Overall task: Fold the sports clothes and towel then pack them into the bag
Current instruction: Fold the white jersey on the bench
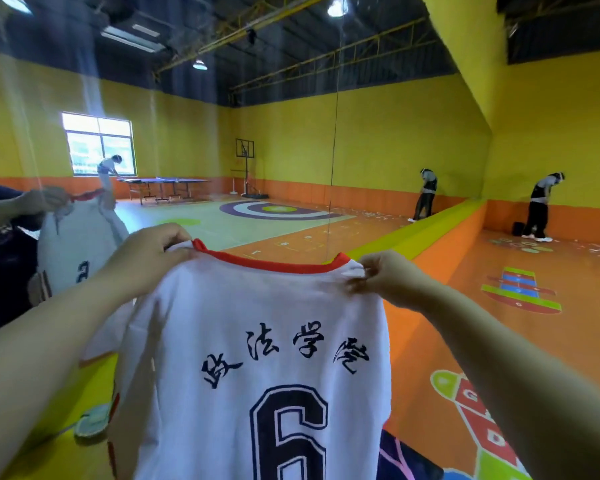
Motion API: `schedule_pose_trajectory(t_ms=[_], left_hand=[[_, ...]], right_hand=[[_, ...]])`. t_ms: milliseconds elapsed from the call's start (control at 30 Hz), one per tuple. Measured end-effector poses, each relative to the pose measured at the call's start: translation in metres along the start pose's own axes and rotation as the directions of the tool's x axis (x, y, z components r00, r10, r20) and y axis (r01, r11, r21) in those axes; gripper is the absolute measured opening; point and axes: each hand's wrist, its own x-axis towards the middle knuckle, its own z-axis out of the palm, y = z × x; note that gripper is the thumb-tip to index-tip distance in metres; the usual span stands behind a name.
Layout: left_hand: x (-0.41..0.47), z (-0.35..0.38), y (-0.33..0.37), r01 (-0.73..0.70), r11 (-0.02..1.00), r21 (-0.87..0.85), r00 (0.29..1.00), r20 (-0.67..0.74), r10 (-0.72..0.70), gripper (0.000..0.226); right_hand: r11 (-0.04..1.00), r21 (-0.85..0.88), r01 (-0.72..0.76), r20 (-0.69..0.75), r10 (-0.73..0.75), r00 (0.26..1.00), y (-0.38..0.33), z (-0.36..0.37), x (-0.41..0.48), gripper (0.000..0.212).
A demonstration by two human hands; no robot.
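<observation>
We hold the white jersey [257, 358] up near us, left hand [146, 258] and right hand [385, 275] each pinching a shoulder by the red collar. We should keep the shoulders level before folding.

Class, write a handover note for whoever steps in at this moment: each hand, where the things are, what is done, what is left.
Left hand: grips one shoulder of the jersey.
Right hand: pinches the other shoulder.
Jersey: held up in the air, hanging flat and unfolded, red collar on top, number 6 facing the camera.
Towel and bag: cannot be made out in this view.
Done: no fold shows yet.
Left: fold the jersey, the other clothes and the towel, then pack all into the bag.
</observation>
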Motion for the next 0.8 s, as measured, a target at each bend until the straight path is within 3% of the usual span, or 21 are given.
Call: schedule_pose_trajectory(t_ms=[133,300,367,433,500,800], left_hand=[[0.008,-0.005,-0.002,0.051,0.997,-0.054,0.995,-0.087,-0.056,0.016],[0.016,-0.009,0.002,0.046,0.993,-0.109,0.984,-0.167,-0.063,0.012],[0.019,-0.01,0.005,0.047,0.994,-0.1,0.981,-0.182,-0.065,0.018],[0.021,-0.012,0.01,0.033,0.995,-0.094,0.976,-0.209,-0.052,0.022],[0.022,-0.015,0.014,-0.003,0.996,-0.088,0.975,-0.222,-0.016,0.019],[0.014,-0.029,0.014,-0.024,0.998,-0.056,0.999,-0.044,0.021,0.008]], right_hand=[[0.997,-0.012,0.081,-0.063,-0.082,0.995,-0.012,-0.003,0.002,0.057],[0.997,0.032,0.072,-0.081,-0.069,0.994,-0.025,-0.012,0.007,0.044],[0.968,0.248,0.019,-0.053,-0.006,0.999,-0.028,-0.016,0.008,0.039],[0.868,0.497,-0.023,-0.01,0.032,0.999,-0.029,-0.021,0.008,0.033],[0.829,0.56,0.018,-0.008,-0.016,1.0,-0.031,-0.026,0.007,0.026],[0.836,0.548,0.033,-0.096,0.024,0.995,-0.031,-0.042,0.008,0.018]])
